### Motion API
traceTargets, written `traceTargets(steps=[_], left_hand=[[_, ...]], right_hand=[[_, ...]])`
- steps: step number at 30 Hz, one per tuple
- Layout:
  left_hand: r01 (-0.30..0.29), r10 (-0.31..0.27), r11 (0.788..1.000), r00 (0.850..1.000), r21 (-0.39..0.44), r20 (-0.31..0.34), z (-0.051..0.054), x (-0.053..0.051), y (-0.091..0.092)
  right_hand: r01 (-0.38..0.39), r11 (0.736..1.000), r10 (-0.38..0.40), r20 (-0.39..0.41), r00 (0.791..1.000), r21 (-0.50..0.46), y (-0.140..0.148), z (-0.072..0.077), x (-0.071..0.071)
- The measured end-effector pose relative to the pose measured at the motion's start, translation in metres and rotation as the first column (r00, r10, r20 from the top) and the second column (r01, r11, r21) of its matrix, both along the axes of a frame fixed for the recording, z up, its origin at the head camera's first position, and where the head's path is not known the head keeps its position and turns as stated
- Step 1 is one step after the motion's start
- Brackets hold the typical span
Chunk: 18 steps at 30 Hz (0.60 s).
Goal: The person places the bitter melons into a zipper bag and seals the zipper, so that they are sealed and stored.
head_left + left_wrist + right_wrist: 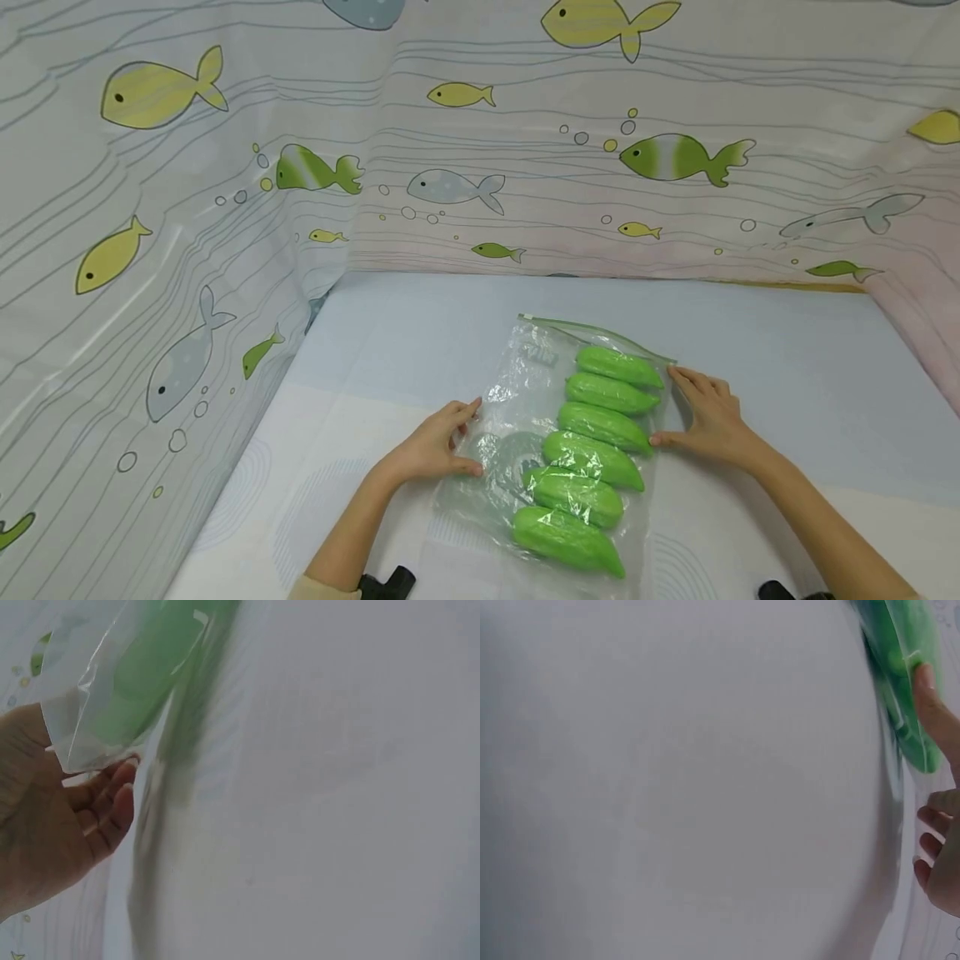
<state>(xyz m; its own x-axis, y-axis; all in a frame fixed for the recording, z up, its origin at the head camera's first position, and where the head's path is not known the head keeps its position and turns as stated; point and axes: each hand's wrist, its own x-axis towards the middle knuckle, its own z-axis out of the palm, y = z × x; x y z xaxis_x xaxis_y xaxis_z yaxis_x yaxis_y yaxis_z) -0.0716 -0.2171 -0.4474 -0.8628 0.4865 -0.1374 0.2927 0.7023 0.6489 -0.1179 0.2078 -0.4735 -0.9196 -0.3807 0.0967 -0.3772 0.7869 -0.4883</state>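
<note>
A clear zip bag with a green zip strip along its far edge lies on the table. Inside, several bright green oblong pieces with pointed tips are lined up in a slanting column; their exact kind is unclear. My left hand is at the bag's left edge, thumb and fingers spread apart. In the left wrist view a bag corner overlaps the left hand, hiding its thumb. On the opposite edge, my right hand touches the bag with spread fingers. The right thumb rests against the bag in the right wrist view.
A pale tabletop with faint circular patterns spreads around the bag. Behind and to the left stands a fish-print curtain. Dark wrist-camera parts show by the left forearm at the near edge.
</note>
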Motion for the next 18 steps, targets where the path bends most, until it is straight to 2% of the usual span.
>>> traceTargets(steps=[11, 18], left_hand=[[0.055, -0.056, 0.998, 0.998, 0.039, 0.041, -0.005, -0.004, -0.002], [0.069, -0.071, 0.997, 0.997, 0.035, 0.039, -0.005, -0.001, 0.001]], right_hand=[[-0.033, 0.999, 0.033, -0.007, 0.999, 0.008, 0.006, -0.004, -0.013], [-0.053, 0.999, 0.053, -0.005, 0.999, 0.003, 0.005, 0.0, -0.019]])
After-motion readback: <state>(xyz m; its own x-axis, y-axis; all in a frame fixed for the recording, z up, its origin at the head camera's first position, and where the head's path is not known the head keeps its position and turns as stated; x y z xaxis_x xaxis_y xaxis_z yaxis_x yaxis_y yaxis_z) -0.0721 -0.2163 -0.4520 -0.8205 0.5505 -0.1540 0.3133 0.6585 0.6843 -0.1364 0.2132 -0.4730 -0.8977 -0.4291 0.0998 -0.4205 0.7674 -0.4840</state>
